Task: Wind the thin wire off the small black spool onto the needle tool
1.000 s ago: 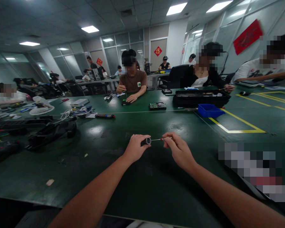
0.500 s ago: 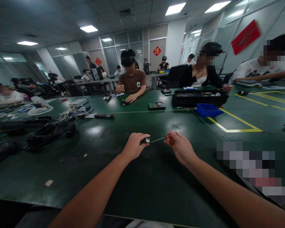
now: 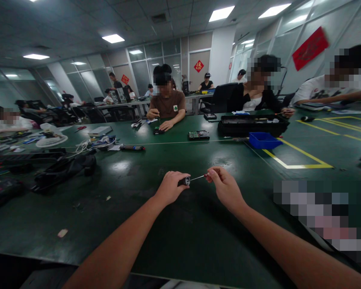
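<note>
The left hand (image 3: 170, 188) was closed around a small black tube (image 3: 184, 181), held over the table (image 3: 138, 224). The right hand (image 3: 225, 188) pinched a thin tool (image 3: 197, 177), its tip at the tube's end. A straight tool and two steady hands looked best here.

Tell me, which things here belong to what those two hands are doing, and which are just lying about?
In use: left hand holding a small dark cylinder; right hand holding a thin screwdriver, its tip at the cylinder.

Lying about: blue tray, black case, circuit board, black bag, cables, all farther off on the green table.
</note>
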Motion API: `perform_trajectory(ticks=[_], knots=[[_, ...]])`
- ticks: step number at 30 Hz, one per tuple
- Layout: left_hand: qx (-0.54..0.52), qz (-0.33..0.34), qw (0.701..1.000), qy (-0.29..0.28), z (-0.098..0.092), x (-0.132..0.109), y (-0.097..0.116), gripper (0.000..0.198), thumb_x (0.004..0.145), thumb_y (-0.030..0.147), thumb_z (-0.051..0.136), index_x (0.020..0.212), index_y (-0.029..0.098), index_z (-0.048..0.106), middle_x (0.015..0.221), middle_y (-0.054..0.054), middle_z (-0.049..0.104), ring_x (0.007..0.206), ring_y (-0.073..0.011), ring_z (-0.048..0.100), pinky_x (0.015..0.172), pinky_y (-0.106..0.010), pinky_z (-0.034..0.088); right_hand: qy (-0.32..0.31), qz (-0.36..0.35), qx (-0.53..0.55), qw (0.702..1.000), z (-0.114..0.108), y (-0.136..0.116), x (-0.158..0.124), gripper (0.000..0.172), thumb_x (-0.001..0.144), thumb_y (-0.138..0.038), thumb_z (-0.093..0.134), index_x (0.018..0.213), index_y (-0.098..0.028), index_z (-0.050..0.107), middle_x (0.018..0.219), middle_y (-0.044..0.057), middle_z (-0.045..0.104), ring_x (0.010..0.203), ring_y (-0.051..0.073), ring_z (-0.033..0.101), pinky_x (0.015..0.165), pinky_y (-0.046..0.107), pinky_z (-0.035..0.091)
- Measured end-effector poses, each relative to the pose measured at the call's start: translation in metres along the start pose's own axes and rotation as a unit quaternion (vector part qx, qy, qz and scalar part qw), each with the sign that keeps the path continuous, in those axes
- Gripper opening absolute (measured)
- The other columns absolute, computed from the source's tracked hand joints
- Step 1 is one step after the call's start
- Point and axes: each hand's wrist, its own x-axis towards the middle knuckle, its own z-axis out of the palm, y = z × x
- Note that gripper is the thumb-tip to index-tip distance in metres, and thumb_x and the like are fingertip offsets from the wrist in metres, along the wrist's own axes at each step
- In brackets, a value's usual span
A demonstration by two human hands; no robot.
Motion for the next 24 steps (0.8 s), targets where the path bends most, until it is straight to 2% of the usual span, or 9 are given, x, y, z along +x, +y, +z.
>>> perform_trajectory(ticks=[9, 13, 17, 20, 24], knots=[[0.027, 0.017, 0.999, -0.029, 0.0025, -0.0011, -0.0014, 0.041, 0.083, 0.027, 0.072, 0.124, 0.027, 0.065, 0.114, -0.006, 0.069, 0.108, -0.0256, 0.057, 0.099, -0.045, 0.038, -0.066, -0.033, -0.064, 0.995, -0.0034, -0.0067, -0.0035, 0.025, 0.094, -0.045, 0.049, 0.099, -0.024, 0.061, 0.087, 0.004, 0.071, 0.083, 0.022, 0.068, 0.075, 0.037, 0.050], [0.026, 0.009, 0.999, -0.032, 0.0035, -0.0006, -0.0037, 0.042, 0.082, 0.026, 0.072, 0.124, 0.025, 0.065, 0.112, -0.006, 0.068, 0.107, -0.0257, 0.058, 0.098, -0.044, 0.039, -0.043, -0.046, -0.109, 0.992, -0.0034, -0.0078, -0.0033, 0.023, 0.094, -0.042, 0.046, 0.093, -0.023, 0.060, 0.077, 0.003, 0.069, 0.076, 0.022, 0.067, 0.071, 0.036, 0.048], [-0.004, -0.015, 0.999, -0.032, 0.0019, -0.0003, -0.0058, 0.040, 0.083, 0.024, 0.071, 0.122, 0.025, 0.066, 0.111, -0.007, 0.067, 0.107, -0.0253, 0.058, 0.097, -0.042, 0.042, -0.032, -0.028, -0.126, 0.991, -0.0045, -0.0027, -0.0012, 0.023, 0.095, -0.042, 0.045, 0.093, -0.023, 0.060, 0.079, 0.004, 0.068, 0.076, 0.022, 0.065, 0.068, 0.035, 0.047], [-0.047, -0.042, 0.998, -0.001, -0.0011, -0.0004, -0.0057, 0.035, 0.084, 0.024, 0.069, 0.118, 0.024, 0.066, 0.112, -0.006, 0.066, 0.106, -0.0243, 0.060, 0.095, -0.040, 0.045, -0.028, -0.006, -0.123, 0.992, -0.0061, -0.0009, -0.0005, 0.026, 0.096, -0.044, 0.043, 0.094, -0.023, 0.059, 0.084, 0.005, 0.068, 0.078, 0.022, 0.065, 0.069, 0.035, 0.047], [-0.117, -0.094, 0.985, 0.082, -0.0052, 0.0014, -0.0072, 0.028, 0.083, 0.025, 0.069, 0.110, 0.021, 0.065, 0.109, -0.006, 0.066, 0.101, -0.0222, 0.062, 0.091, -0.036, 0.047, 0.004, -0.004, -0.111, 0.994, -0.0068, -0.0024, -0.0009, 0.027, 0.096, -0.046, 0.044, 0.096, -0.023, 0.058, 0.083, 0.005, 0.068, 0.078, 0.022, 0.065, 0.070, 0.035, 0.046]])
